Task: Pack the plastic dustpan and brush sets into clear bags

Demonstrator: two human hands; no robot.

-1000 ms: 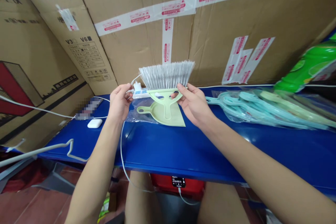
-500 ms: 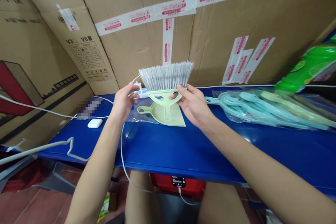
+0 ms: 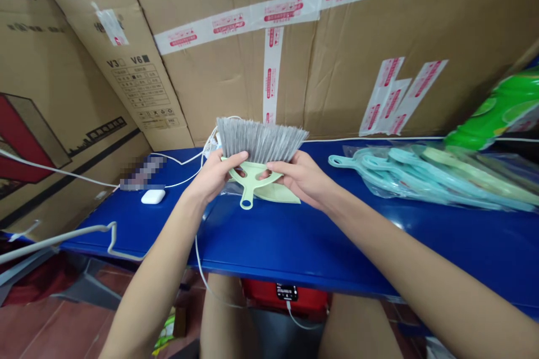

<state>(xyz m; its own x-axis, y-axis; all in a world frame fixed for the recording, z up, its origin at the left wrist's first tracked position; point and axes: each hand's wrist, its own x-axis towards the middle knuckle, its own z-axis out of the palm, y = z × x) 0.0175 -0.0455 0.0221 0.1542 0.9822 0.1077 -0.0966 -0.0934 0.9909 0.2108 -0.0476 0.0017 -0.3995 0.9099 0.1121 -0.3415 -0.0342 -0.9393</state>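
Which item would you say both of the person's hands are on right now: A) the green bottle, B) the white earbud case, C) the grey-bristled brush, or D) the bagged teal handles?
C: the left hand and right hand both hold the grey-bristled brush by its pale green body, over a dustpan.

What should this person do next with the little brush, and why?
Probably lower the grey-bristled hand brush onto the pale green dustpan: the left hand and right hand hold it just above the dustpan, which lies flat beneath it.
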